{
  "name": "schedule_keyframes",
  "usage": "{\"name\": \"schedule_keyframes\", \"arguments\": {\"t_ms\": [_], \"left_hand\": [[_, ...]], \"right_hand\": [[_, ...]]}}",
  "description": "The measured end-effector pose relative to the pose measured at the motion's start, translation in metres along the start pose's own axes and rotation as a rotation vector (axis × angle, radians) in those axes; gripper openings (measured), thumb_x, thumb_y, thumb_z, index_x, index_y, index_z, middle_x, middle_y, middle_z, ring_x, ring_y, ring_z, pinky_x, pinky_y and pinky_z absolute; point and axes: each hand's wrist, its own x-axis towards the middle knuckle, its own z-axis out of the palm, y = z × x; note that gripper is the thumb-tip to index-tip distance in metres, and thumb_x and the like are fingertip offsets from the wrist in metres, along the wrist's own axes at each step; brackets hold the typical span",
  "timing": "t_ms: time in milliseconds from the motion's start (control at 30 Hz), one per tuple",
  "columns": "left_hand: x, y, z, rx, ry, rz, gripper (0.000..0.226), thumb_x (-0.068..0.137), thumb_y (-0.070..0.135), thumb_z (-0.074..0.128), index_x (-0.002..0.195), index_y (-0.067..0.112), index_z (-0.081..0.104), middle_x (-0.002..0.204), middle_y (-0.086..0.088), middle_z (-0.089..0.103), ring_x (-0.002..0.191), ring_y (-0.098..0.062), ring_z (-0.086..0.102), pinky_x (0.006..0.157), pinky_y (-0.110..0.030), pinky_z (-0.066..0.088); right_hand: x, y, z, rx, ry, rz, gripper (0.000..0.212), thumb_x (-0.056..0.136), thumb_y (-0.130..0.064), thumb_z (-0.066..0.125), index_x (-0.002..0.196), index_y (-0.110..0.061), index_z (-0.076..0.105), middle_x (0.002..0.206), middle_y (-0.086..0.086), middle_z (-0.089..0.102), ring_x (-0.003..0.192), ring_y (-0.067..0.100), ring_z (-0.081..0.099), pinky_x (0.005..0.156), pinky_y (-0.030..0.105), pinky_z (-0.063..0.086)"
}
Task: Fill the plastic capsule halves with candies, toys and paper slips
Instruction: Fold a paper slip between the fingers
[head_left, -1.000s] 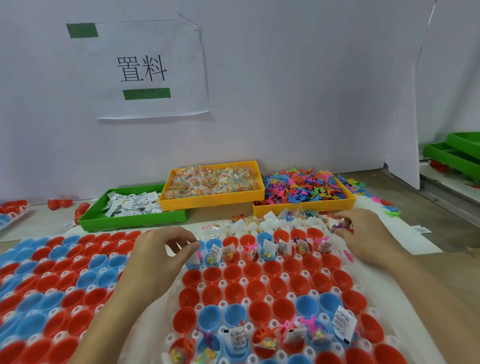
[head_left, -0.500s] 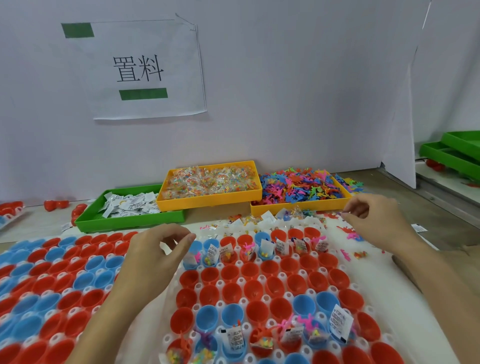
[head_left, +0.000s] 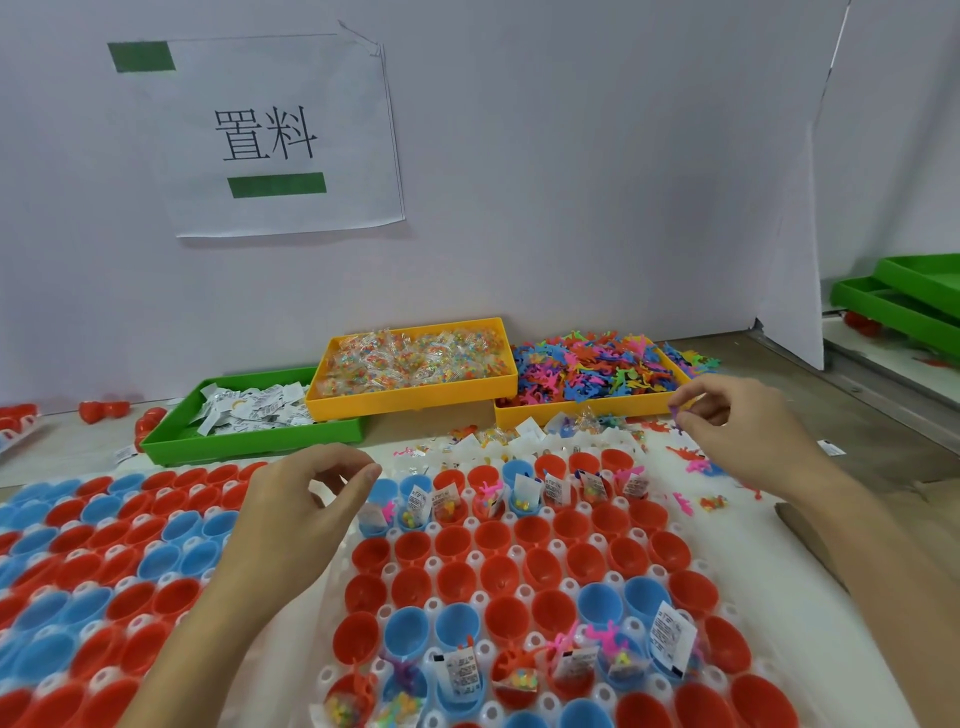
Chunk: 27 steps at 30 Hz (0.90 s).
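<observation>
Red and blue capsule halves (head_left: 498, 571), green tray (head_left: 249, 441), yellow trays (head_left: 410, 400)

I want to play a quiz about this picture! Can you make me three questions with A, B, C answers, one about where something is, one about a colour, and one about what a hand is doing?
1. Where is the tray of paper slips?
A. left of the candy tray
B. right of the toy tray
C. on the wall

2. What colour is the candy tray?
A. green
B. yellow
C. blue

3. What is the right hand doing?
A. lying flat on the cups
B. pinching a small purple piece
C. holding a tray

Answers:
1 A: the green tray of paper slips sits left of the candy tray.
2 B: its walls are yellow.
3 B: the right hand pinches a small purple piece in front of the toy tray.
</observation>
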Motion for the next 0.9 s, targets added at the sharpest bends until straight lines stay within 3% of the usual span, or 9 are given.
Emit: {"name": "schedule_keyframes", "arguments": {"t_ms": [367,567,700,800,900], "left_hand": [[0.000,-0.003,0.001,0.016,-0.011,-0.002,0.008,0.090,0.017,0.068,0.088,0.023,0.073,0.081,0.013,0.069,0.077,-0.009,0.062,0.062,-0.020,0.046],[0.001,-0.004,0.001,0.019,-0.004,0.002,0.010,0.090,0.016,0.068,0.087,0.024,0.073,0.080,0.015,0.068,0.077,-0.009,0.062,0.061,-0.020,0.046],[0.001,-0.005,0.002,0.021,-0.001,0.007,0.012,0.090,0.016,0.068,0.085,0.027,0.072,0.080,0.016,0.068,0.076,-0.008,0.061,0.060,-0.020,0.045],[0.001,-0.005,0.002,0.021,0.003,0.012,0.013,0.090,0.016,0.068,0.084,0.027,0.072,0.079,0.017,0.068,0.076,-0.008,0.062,0.060,-0.020,0.045],[0.001,-0.005,0.002,0.013,0.006,0.016,0.012,0.089,0.015,0.068,0.084,0.026,0.072,0.078,0.016,0.068,0.076,-0.007,0.062,0.060,-0.020,0.045]], "right_hand": [[-0.002,-0.003,-0.001,-0.003,-0.016,0.012,0.011,0.089,-0.008,0.071,0.090,-0.016,0.063,0.077,0.003,0.069,0.071,0.018,0.064,0.057,0.022,0.042],[-0.005,-0.005,-0.009,0.027,-0.059,0.012,0.015,0.085,-0.003,0.073,0.081,-0.016,0.065,0.064,0.002,0.071,0.067,0.021,0.067,0.064,0.029,0.050],[-0.004,-0.004,-0.025,0.078,-0.213,0.010,0.013,0.085,-0.005,0.075,0.082,-0.015,0.066,0.068,0.002,0.074,0.064,0.013,0.071,0.068,0.031,0.051],[-0.004,-0.005,-0.036,0.168,-0.394,-0.006,0.010,0.086,-0.002,0.073,0.086,-0.010,0.066,0.076,0.008,0.076,0.072,0.023,0.074,0.073,0.033,0.056],[-0.008,-0.008,-0.039,0.197,-0.549,-0.029,0.012,0.086,-0.004,0.074,0.082,-0.014,0.069,0.081,0.011,0.076,0.076,0.025,0.074,0.069,0.024,0.057]]}}
